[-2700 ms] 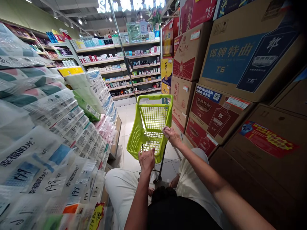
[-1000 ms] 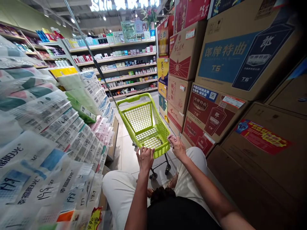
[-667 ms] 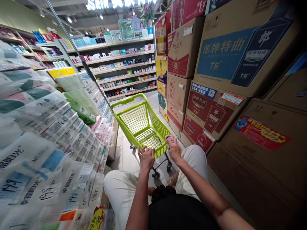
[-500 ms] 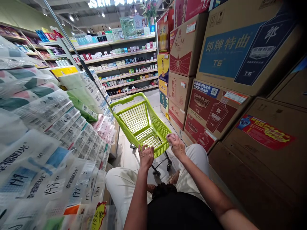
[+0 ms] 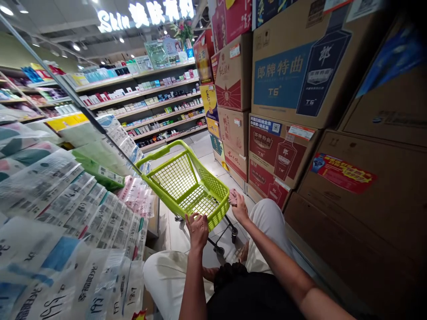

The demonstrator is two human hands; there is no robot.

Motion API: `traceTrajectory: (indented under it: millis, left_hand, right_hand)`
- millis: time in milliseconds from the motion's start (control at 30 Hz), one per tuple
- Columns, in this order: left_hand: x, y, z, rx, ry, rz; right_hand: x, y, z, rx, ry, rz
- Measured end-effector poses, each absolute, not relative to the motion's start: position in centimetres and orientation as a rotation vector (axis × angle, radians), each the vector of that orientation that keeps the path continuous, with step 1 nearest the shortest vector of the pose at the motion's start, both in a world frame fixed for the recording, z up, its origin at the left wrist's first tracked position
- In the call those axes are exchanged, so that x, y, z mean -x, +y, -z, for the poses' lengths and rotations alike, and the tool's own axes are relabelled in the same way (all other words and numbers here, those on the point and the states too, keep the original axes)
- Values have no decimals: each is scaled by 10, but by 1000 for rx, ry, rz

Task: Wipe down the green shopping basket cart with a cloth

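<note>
Many cartons [image 5: 276, 82] edge the tiled floor [image 5: 214, 163], the left hand [image 5: 199, 229] gripping the green cart [image 5: 218, 190], the right hand [image 5: 240, 211] pink cloth [image 5: 233, 198].

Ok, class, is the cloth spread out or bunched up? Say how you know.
Bunched up: the cloth shows as a crumpled wad in the right hand, with no flat sheet hanging out.

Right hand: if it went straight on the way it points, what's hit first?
Most likely the green cart basket: its near right corner lies just ahead of the pink cloth in the right hand. Cloth and basket may be touching; depth there is unclear.
</note>
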State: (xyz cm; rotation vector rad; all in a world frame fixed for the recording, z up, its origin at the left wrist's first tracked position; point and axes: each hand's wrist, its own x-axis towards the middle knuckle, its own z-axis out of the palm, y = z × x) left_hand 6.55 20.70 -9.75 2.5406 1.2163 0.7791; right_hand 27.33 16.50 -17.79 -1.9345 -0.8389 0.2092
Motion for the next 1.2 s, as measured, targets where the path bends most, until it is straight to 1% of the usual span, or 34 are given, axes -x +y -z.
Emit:
traceTrajectory:
  millis: [67,233,433,633,800,967,1100,1200]
  left_hand:
    - [-65,208,97,-2542,1219,-758]
    - [-56,212,96,-2537,1219,-760]
    - [-43,227,101,-2520,1236,-746]
    - [-34,240,109,-2510,1280,-804]
    - [-28,244,109,-2496,1317,-794]
    - [-26,244,105,-2491,1304,-786]
    - [-27,246,105,-2485,1305,-797]
    - [-30,246,105,-2474,1308,-791]
  right_hand:
    - [-273,168,179,1980,-880,-271]
    - [-269,175,190,2079,-793,-541]
    - [-263,186,181,1963,-799,-403]
    - [-259,188,184,2045,-854,-570]
    - [-260,192,178,1903,-953,-431]
    - [-262,195,176,1887,-783,-660]
    - [-267,204,160,1813,-787,-521]
    - [-246,203,158,1803,-827,-391]
